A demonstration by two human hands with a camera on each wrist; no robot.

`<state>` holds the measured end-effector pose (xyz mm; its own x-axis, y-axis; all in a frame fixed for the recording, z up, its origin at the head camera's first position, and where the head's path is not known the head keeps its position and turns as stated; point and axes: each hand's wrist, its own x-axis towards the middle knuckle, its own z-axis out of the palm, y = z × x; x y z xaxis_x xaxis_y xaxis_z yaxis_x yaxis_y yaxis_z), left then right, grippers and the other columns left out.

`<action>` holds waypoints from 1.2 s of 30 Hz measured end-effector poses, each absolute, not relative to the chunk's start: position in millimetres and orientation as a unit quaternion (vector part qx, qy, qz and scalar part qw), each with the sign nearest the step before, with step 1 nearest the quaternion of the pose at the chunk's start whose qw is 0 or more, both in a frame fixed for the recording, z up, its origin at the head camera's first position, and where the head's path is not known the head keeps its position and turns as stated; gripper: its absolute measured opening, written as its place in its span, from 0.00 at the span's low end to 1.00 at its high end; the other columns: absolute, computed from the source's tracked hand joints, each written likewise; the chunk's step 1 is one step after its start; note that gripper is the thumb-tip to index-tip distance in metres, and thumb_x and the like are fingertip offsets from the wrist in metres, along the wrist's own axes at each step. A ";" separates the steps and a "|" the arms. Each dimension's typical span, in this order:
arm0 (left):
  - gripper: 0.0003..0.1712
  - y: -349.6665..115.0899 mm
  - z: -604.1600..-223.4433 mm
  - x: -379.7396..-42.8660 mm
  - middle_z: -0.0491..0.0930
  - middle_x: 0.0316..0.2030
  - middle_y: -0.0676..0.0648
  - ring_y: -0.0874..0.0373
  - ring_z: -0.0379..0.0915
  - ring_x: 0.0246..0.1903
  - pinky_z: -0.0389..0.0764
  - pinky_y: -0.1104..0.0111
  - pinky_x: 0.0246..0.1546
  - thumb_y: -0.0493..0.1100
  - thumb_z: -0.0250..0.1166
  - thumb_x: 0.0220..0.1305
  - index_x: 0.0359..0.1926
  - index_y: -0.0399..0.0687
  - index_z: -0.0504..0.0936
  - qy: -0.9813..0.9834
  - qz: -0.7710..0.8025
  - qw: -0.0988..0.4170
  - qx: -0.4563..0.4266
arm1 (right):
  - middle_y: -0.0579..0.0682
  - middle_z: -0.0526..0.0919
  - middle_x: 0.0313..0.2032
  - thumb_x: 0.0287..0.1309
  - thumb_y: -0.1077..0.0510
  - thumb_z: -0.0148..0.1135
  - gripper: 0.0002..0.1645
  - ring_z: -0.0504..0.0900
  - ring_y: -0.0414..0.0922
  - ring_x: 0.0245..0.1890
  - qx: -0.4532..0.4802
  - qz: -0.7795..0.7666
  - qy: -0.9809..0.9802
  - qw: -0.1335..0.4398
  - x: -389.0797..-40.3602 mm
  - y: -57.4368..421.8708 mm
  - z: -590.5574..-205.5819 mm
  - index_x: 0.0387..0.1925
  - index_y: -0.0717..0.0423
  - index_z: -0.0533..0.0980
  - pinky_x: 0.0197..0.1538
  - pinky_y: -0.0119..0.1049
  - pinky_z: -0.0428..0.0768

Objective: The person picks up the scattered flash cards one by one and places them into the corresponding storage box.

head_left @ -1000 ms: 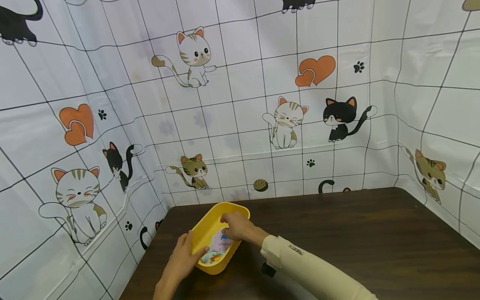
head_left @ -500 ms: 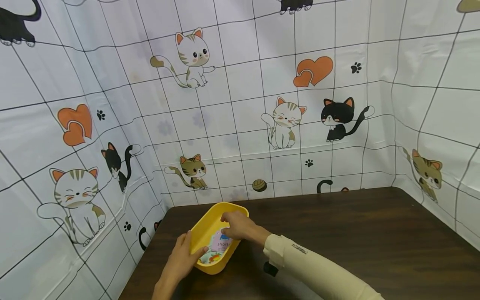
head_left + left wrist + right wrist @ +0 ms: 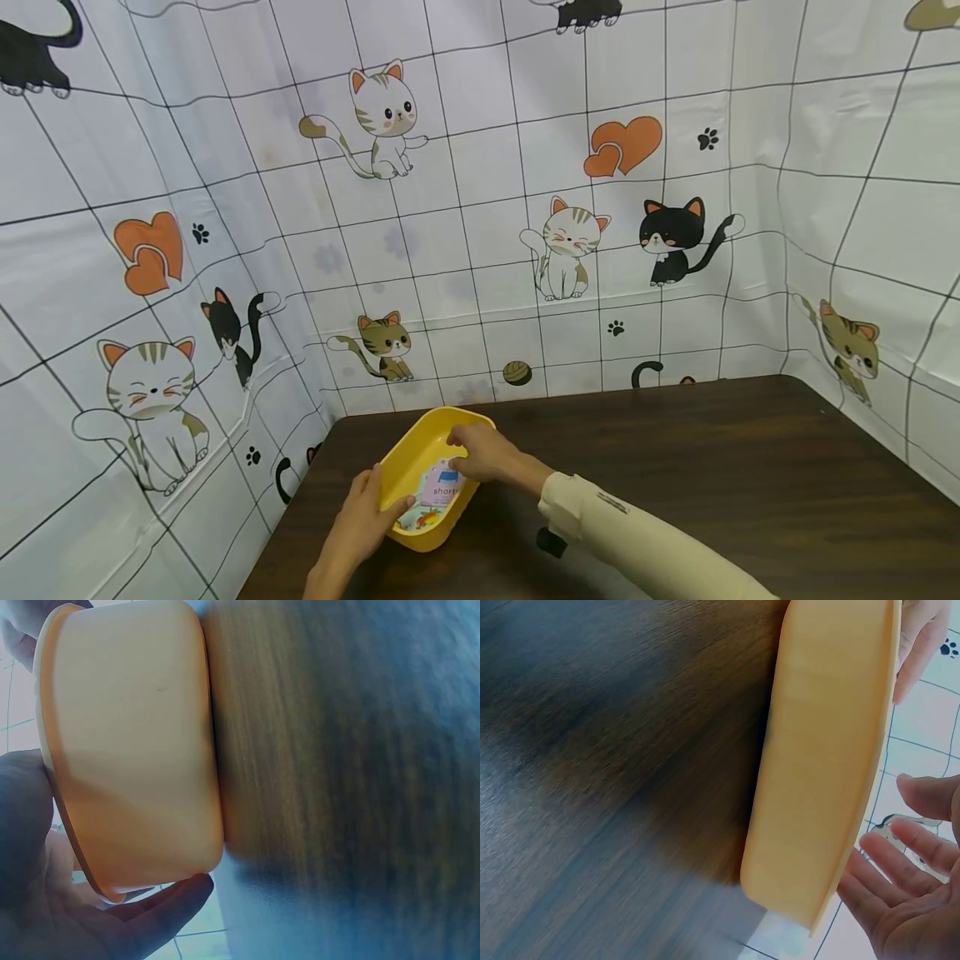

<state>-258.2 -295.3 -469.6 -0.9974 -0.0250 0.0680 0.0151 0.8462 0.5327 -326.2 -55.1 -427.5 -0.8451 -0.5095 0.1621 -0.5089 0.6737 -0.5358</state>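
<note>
A yellow plastic tub (image 3: 405, 467) sits on the table, angled, with several picture cards inside. The top lilac card (image 3: 442, 492) carries a blue picture and the printed letters "short". With its thumb over the rim and fingers along the outer wall, my left hand (image 3: 367, 512) grips the tub's near left side. My right hand (image 3: 483, 452) reaches over the right rim, above the cards. In the right wrist view, the right hand's thumb and fingers (image 3: 900, 862) are spread apart with nothing visible between them. The tub's side wall (image 3: 135, 750) fills much of the left wrist view.
The dark wooden table (image 3: 675, 475) extends to the right of the tub. A white sheet (image 3: 465, 208) printed with cats, hearts and a grid hangs behind and along both sides of the table.
My right hand has shifted slightly right, showing more of the blue picture on the lilac card. The left hand keeps its grip on the tub. The head view has drifted slightly.
</note>
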 end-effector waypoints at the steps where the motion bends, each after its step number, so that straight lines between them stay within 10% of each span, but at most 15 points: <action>1: 0.59 -294.7 -469.5 -258.2 0.61 0.75 0.24 0.31 0.73 0.65 0.76 0.35 0.65 0.66 0.67 0.73 0.82 0.25 0.54 -0.960 -0.277 0.036 0.003 | 0.56 0.88 0.56 0.68 0.55 0.72 0.20 0.86 0.52 0.56 -0.280 -0.294 0.914 -0.002 -326.1 -53.2 -428.1 0.57 0.59 0.83 0.65 0.50 0.84; 36: 0.61 -291.6 -470.1 -260.6 0.58 0.76 0.21 0.26 0.69 0.68 0.74 0.33 0.65 0.67 0.66 0.73 0.81 0.23 0.52 -0.964 -0.264 0.024 0.010 | 0.57 0.88 0.57 0.71 0.57 0.70 0.18 0.86 0.56 0.59 -0.204 -0.352 0.913 -0.027 -323.3 55.7 -436.1 0.58 0.58 0.83 0.62 0.58 0.84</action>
